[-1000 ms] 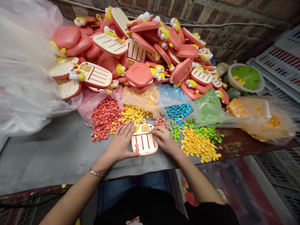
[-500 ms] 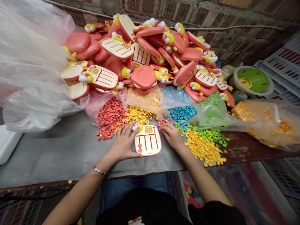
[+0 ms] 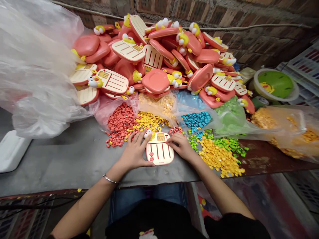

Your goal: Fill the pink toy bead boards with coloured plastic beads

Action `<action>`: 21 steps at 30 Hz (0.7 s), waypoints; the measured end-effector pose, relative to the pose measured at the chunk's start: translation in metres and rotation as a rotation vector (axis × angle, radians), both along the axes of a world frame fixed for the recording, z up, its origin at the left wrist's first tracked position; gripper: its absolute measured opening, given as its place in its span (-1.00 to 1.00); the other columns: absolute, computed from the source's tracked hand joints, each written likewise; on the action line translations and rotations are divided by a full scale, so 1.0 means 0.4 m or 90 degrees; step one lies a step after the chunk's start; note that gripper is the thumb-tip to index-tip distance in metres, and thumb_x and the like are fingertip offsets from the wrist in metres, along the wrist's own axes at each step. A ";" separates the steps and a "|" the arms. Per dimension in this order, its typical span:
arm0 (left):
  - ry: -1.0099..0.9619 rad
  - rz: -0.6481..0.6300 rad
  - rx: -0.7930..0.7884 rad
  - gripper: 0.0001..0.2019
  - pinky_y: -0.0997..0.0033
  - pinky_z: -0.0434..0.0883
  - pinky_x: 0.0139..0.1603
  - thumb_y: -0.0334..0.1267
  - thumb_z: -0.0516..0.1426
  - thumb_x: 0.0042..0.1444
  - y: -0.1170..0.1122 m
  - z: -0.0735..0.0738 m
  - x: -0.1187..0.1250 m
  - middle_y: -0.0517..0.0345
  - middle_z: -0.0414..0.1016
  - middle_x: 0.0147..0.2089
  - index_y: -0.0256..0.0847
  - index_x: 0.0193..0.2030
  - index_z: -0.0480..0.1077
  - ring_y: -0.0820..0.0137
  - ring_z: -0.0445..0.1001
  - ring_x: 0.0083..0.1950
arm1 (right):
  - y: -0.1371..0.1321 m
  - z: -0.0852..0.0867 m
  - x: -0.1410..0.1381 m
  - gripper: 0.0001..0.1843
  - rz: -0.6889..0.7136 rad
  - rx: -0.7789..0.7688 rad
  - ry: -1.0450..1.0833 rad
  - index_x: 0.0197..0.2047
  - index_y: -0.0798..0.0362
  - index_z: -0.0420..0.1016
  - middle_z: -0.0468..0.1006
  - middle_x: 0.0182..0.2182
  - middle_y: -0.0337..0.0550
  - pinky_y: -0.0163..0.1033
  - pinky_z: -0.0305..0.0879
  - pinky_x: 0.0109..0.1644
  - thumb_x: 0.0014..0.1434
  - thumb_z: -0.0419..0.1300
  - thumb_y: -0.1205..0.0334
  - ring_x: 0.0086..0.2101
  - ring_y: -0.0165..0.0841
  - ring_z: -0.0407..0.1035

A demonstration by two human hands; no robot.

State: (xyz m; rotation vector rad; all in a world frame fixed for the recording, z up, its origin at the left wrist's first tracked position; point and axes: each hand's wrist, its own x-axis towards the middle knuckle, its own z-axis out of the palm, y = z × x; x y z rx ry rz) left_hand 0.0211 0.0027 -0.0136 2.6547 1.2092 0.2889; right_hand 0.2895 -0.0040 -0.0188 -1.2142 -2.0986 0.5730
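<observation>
A cream toy board (image 3: pixel 159 153) with red slots lies flat on the grey table (image 3: pixel 69 162) in front of me. My left hand (image 3: pixel 134 153) rests flat against its left edge, fingers stretched out, thumb along the lower side. My right hand (image 3: pixel 181 146) sits at the board's upper right corner, fingertips pinched together on the board; whether a bead is in them I cannot make out. A few red beads sit in the board's left slot. Just beyond lie red beads (image 3: pixel 119 124), yellow beads (image 3: pixel 147 121) and blue beads (image 3: pixel 196 120).
A big heap of pink and cream toy boards (image 3: pixel 159 59) fills the back of the table against a brick wall. Green and yellow beads (image 3: pixel 219 152) spread to the right, next to clear bags (image 3: pixel 286 132). A large plastic bag (image 3: pixel 35 66) bulges at left. A green-lidded tub (image 3: pixel 275 84) stands far right.
My right hand went out to the red beads beyond the board and has come back to its upper right corner. The left hand stayed against the board's left edge.
</observation>
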 end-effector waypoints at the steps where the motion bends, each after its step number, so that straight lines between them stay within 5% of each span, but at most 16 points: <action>1: 0.005 -0.004 0.001 0.15 -0.08 -0.11 0.36 0.43 0.21 -0.17 0.000 0.001 0.001 -0.30 -0.04 0.48 -0.27 0.45 0.03 -0.10 0.01 0.43 | -0.002 -0.001 -0.012 -0.89 -0.004 -0.008 0.014 -0.26 0.03 0.54 0.57 -0.35 -0.10 -0.15 0.31 -0.15 0.29 0.19 0.25 -0.26 -0.26 0.41; 9: 0.006 -0.016 -0.005 0.17 -0.01 -0.12 0.40 0.43 0.22 -0.18 -0.001 0.005 0.005 -0.25 -0.10 0.50 -0.26 0.45 0.02 -0.05 0.00 0.45 | 0.038 -0.003 -0.146 -0.96 0.082 -0.026 0.033 -0.25 0.04 0.53 0.62 -0.32 -0.15 -0.19 0.29 -0.12 0.22 0.25 0.34 -0.27 -0.29 0.46; 13: 0.005 -0.021 -0.014 0.16 0.01 -0.05 0.40 0.41 0.23 -0.17 -0.009 -0.004 0.000 -0.28 -0.10 0.50 -0.32 0.44 0.04 -0.05 -0.01 0.46 | 0.040 0.003 -0.157 -0.92 0.057 -0.079 0.045 -0.32 0.06 0.53 0.60 -0.43 -0.21 -0.25 0.28 -0.22 0.12 0.36 0.31 -0.38 -0.33 0.43; 18: -0.026 -0.024 -0.008 0.14 -0.11 -0.14 0.43 0.42 0.20 -0.13 0.020 0.019 0.022 -0.30 -0.10 0.50 -0.28 0.45 0.02 -0.09 -0.04 0.47 | 0.012 0.030 -0.124 -0.90 0.166 -0.120 0.096 -0.25 0.03 0.56 0.62 -0.37 -0.21 -0.25 0.34 -0.17 0.12 0.35 0.27 -0.33 -0.33 0.47; 21: -0.105 -0.021 -0.014 0.10 -0.28 -0.19 0.41 0.39 0.22 -0.11 -0.022 0.061 -0.020 -0.30 -0.06 0.48 -0.24 0.45 0.03 -0.17 -0.06 0.47 | 0.000 0.041 -0.062 -0.88 0.014 -0.076 0.133 -0.18 0.02 0.57 0.63 -0.26 -0.14 -0.20 0.37 -0.14 0.23 0.24 0.21 -0.24 -0.29 0.49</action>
